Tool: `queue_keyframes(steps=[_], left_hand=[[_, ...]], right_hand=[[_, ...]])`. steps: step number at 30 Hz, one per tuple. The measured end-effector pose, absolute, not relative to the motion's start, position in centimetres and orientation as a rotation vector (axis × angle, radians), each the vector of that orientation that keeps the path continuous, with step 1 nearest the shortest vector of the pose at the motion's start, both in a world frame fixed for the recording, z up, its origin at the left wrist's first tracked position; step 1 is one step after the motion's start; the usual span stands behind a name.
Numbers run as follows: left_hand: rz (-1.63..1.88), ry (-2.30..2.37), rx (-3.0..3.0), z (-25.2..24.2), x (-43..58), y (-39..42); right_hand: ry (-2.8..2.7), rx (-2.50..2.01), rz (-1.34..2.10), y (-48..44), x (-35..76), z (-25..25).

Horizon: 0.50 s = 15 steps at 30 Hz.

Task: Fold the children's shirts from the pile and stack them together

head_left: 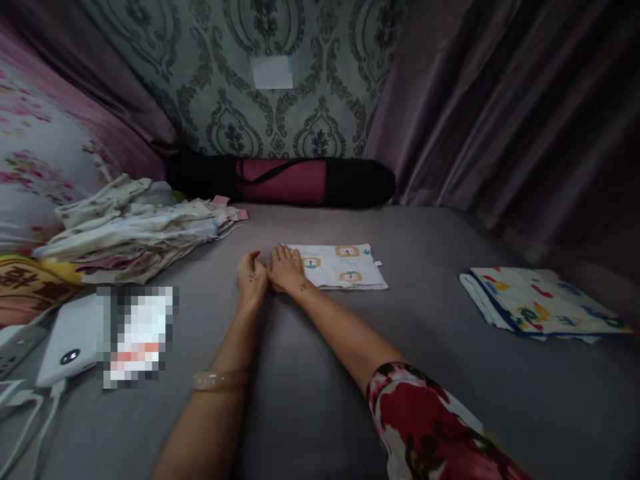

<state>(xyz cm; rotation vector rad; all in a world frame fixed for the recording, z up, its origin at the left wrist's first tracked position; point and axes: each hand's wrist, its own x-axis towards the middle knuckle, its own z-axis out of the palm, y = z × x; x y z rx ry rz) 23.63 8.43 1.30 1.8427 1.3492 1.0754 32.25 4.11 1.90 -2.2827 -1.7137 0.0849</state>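
A white cloth with orange and green prints lies folded into a flat rectangle on the grey sheet. My right hand rests flat on its left end, the fingers stretched out. Just left of the cloth is my left hand, its fingers curled and its side touching or nearly touching my right hand. Whatever the curled fingers hold, if anything, is hidden. A small tag sticks out at the cloth's right edge.
Rumpled clothes are piled at the left, near a white power bank with cables. A folded patterned cloth lies at the right. Along the back wall stretches a black and pink bag. Curtains hang on both sides.
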Motion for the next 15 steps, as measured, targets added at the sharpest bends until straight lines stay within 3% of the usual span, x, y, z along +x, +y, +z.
queue_keyframes(steps=[6,15], left_hand=[[1.050,1.328,1.887,1.2,23.6,8.3],[1.018,1.213,1.950,0.6,24.3,8.3]], right_hand=[[-1.701,-2.245,0.230,3.6,33.3,2.8],[-1.561,-2.375,0.170,0.0,36.2,2.6]])
